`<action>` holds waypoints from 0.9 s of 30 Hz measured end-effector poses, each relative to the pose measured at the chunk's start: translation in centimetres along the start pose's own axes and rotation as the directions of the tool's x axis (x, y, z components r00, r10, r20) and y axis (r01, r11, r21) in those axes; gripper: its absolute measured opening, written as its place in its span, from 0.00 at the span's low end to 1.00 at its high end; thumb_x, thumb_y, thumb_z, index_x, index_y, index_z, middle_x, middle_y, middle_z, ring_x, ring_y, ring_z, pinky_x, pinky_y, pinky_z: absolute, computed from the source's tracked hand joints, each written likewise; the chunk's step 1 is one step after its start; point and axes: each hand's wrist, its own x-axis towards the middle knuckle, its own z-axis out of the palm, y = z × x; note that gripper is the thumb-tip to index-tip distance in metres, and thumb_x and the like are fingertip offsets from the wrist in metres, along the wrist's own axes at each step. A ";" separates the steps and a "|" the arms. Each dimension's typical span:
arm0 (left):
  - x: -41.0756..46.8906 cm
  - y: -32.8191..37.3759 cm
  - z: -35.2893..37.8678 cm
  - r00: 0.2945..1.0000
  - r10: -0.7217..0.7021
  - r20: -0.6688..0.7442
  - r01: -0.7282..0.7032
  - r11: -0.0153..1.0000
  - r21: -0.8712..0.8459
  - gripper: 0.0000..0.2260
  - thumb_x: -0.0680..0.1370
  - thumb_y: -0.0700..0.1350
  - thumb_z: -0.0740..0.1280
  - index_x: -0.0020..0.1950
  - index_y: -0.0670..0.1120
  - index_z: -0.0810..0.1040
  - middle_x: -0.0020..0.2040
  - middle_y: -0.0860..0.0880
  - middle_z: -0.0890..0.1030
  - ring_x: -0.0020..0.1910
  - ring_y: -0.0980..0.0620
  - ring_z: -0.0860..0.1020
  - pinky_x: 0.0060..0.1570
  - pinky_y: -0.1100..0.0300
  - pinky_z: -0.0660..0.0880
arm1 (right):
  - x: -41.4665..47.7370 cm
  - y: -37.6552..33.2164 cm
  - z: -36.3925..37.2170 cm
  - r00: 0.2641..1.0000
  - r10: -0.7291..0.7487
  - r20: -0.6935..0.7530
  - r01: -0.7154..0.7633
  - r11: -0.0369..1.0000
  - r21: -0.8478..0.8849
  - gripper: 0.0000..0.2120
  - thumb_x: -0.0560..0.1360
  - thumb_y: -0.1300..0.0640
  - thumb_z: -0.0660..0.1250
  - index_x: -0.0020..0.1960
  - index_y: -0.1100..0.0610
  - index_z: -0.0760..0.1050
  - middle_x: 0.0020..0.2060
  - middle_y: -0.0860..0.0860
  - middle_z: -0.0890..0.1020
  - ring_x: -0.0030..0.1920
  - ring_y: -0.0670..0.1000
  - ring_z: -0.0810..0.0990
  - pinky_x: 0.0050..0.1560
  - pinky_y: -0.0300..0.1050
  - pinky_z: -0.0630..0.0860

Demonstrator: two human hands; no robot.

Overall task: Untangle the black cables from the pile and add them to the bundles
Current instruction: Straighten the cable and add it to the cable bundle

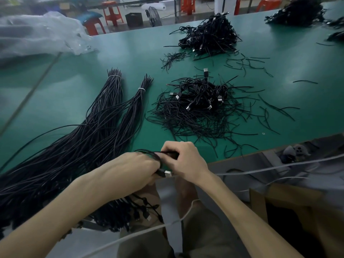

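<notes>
At the table's near edge my left hand (136, 169) grips a coiled black cable (154, 155) whose silver USB plug (167, 173) sticks out below my fingers. My right hand (183, 158) pinches the same cable's black wire just above the coil. A tangled pile of black cables (201, 107) with several USB plugs lies beyond my hands at the centre. Two long bundles tied with white bands lie to the left: a thick bundle (106, 108) and a thinner bundle (134, 107). Their lower ends run off the table edge under my left forearm.
A second cable heap (210, 36) sits farther back, and more heaps (297, 13) at the far right. Loose black ties (247, 63) are scattered on the green table (65, 86). Clear plastic bags (41, 32) lie at the far left. White cords (260, 170) cross below the table edge.
</notes>
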 end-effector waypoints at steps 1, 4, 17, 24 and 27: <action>-0.2 -0.7 0.5 1.000 0.001 -0.011 0.000 0.997 0.076 0.09 0.82 0.48 0.63 0.44 0.54 0.66 0.43 0.57 0.71 0.48 0.51 0.78 0.42 0.60 0.65 | 0.0 0.1 0.0 1.000 -0.009 -0.008 0.009 1.000 0.014 0.15 0.78 0.36 0.64 0.37 0.43 0.74 0.31 0.42 0.79 0.35 0.46 0.78 0.37 0.46 0.73; -0.8 -2.3 1.6 0.993 0.080 -0.091 -0.058 0.973 0.225 0.14 0.78 0.45 0.72 0.40 0.53 0.68 0.38 0.57 0.74 0.41 0.51 0.79 0.40 0.59 0.71 | 0.0 0.1 0.1 0.999 -0.012 0.036 0.013 1.000 -0.012 0.20 0.82 0.37 0.60 0.36 0.44 0.73 0.29 0.45 0.78 0.31 0.48 0.77 0.36 0.47 0.73; 1.1 -2.2 3.3 0.920 -0.024 -0.390 0.035 0.999 0.021 0.22 0.80 0.42 0.70 0.74 0.41 0.74 0.76 0.48 0.73 0.73 0.46 0.74 0.70 0.50 0.73 | -0.1 -0.1 -0.2 0.999 0.014 -0.045 -0.002 0.967 0.255 0.26 0.84 0.44 0.59 0.32 0.56 0.65 0.26 0.56 0.68 0.28 0.55 0.65 0.32 0.60 0.64; 2.9 -0.6 3.2 0.909 -0.240 -0.342 -0.024 0.788 -0.615 0.22 0.84 0.52 0.58 0.76 0.46 0.73 0.77 0.59 0.68 0.75 0.66 0.65 0.75 0.68 0.60 | 0.0 0.0 -0.4 0.999 0.033 -0.026 -0.022 0.937 0.349 0.24 0.85 0.46 0.59 0.32 0.54 0.69 0.25 0.47 0.70 0.26 0.46 0.67 0.31 0.47 0.64; 3.8 -0.1 3.5 0.883 -0.353 -0.308 -0.083 0.530 -0.844 0.22 0.85 0.55 0.54 0.73 0.47 0.77 0.72 0.57 0.77 0.73 0.63 0.71 0.76 0.58 0.65 | 0.0 0.1 -0.7 0.999 0.036 0.005 -0.035 0.920 0.391 0.24 0.86 0.47 0.59 0.35 0.57 0.72 0.26 0.58 0.73 0.26 0.51 0.69 0.31 0.46 0.66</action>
